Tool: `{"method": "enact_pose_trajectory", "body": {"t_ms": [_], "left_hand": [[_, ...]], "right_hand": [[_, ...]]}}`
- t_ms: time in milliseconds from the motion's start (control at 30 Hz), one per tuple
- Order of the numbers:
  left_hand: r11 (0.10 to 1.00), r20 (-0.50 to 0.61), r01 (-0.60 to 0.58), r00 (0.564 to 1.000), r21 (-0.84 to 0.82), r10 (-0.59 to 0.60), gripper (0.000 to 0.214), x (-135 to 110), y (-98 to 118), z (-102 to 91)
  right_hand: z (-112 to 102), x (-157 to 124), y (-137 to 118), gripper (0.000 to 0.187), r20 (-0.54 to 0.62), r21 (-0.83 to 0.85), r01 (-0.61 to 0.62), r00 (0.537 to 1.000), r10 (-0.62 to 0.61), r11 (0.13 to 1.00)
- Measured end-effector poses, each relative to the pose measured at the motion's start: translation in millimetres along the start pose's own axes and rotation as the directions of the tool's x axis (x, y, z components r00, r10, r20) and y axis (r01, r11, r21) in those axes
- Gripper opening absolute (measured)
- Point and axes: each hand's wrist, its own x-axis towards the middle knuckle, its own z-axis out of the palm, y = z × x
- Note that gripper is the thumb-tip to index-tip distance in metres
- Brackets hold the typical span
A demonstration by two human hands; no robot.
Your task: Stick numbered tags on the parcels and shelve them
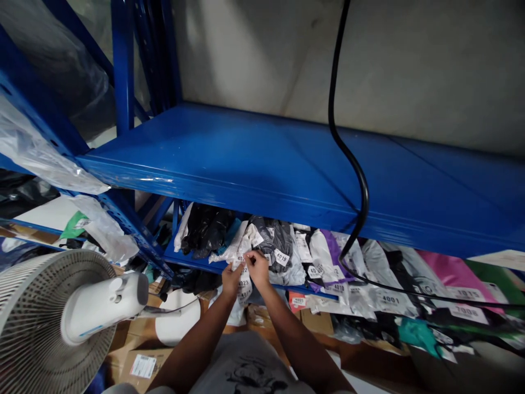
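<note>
- Between the two bare hands, just in front of the lower blue metal shelf (pixel 196 264), hung a strip of white paper number labels (pixel 243 284), with 4023 and 4024 readable on its lower part.
- The left hand (pixel 231 279) pinched the strip's left edge between thumb and fingers.
- The right hand (pixel 257 267) was at the strip's upper right, its fingers bent in toward the thumb; whether they gripped the paper could not be told.
- Just beyond the hands lay a dark grey plastic package (pixel 283 235), a white label on it reading 4019.
- Left of that package, black plastic bags (pixel 209 232) were bunched together on the same shelf.
- To the right ran a row of soft packages, among them a bright pink plastic package (pixel 437 271) near a label marked 1015.
- Above the row stretched an upper blue metal shelf (pixel 254 158), crossed by a thick black cable (pixel 334 104).
- At the lower left stood a white electric fan (pixel 106 309), near a brown cardboard box (pixel 127 377) with a white label.
</note>
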Motion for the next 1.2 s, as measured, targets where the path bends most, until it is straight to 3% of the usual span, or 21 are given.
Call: {"method": "enact_pose_trajectory", "body": {"t_ms": [200,367,467,533,600,700,800,900,1033,1133,1200], "left_hand": [[0.987,0.103,-0.042,0.994,0.155,0.026,0.047,-24,-2,-27.0],[0.926,0.146,-0.245,0.967,0.286,0.211,0.035,-31,10,-53.9],[0.845,0.178,-0.42,0.907,0.332,0.381,0.03,-18,24,-58.6],[0.777,0.253,-0.526,0.85,0.347,0.462,0.029,-9,31,-57.6],[0.756,0.317,-0.566,0.82,0.328,0.476,0.03,-3,35,-55.2],[0.813,0.305,-0.516,0.847,0.269,0.437,0.031,2,37,-51.5],[0.852,0.212,-0.465,0.882,0.239,0.422,0.029,7,36,-47.7],[0.904,0.098,-0.38,0.925,0.196,0.368,0.033,14,31,-43.3],[0.979,0.022,-0.196,0.981,0.064,0.195,0.044,23,23,-37.3],[0.997,-0.012,-0.078,0.997,-0.029,0.078,0.045,30,20,-32.3],[0.998,-0.05,-0.029,0.998,-0.063,0.026,0.039,35,20,-28.5]], "right_hand": [[4,-5,4,0.022,-0.068,-0.056,0.002,0.998,-0.006,0.998],[-6,0,-11,0.015,-0.062,-0.144,0.034,0.997,-0.043,0.989],[-10,10,-29,0.02,0.106,-0.294,0.201,0.978,-0.177,0.934],[-9,20,-38,0.024,0.261,-0.324,0.333,0.931,-0.255,0.886],[-6,30,-42,0.031,0.343,-0.29,0.411,0.888,-0.308,0.864],[-1,43,-42,0.034,0.424,-0.185,0.471,0.83,-0.363,0.862],[1,48,-41,0.035,0.477,-0.129,0.477,0.799,-0.367,0.87],[-2,50,-43,0.033,0.497,-0.117,0.47,0.79,-0.358,0.875],[-4,51,-45,0.026,0.553,-0.165,0.448,0.78,-0.293,0.879],[-1,54,-45,0.01,0.564,-0.226,0.43,0.789,-0.243,0.874],[4,54,-44,0.009,0.555,-0.265,0.418,0.803,-0.217,0.869]]}}
